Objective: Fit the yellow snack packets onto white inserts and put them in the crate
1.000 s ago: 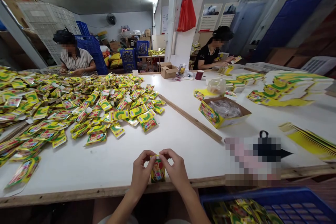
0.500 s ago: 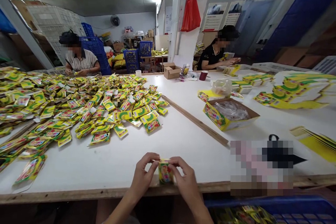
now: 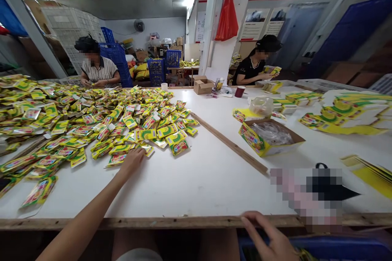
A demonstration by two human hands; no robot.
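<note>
The person's left hand (image 3: 134,161) is stretched out over the white, smooth tabletop (image 3: 183,187), its fingertips at a small, flat, yellow-and-green printed packet (image 3: 149,149) on the near fringe of a broad, loose heap of similar glossy packets (image 3: 76,114). The fingers bend downward over the near end of that packet, but the back of the hand hides their tips, so I cannot tell whether they pinch it or only touch it. The right hand (image 3: 269,237) hangs low by the brown wooden front edge (image 3: 171,222) of the table, thumb and forefinger parted with nothing visible between them, just beside a blue plastic crate (image 3: 346,248). For the left hand, a light pinch on the packet's two narrow sides would probably serve best; pressing hard on the broad face could dent what looks like thin card. Neighbouring packets lie close beside and behind this one, so drawing it low toward the body, rather than pushing inward, should keep the heap from sliding. Judging by the glossy surface, it may slip under a single fingertip, so thumb and finger ought to close together. The right hand does well to stay relaxed and clear of the left forearm's path.
</note>
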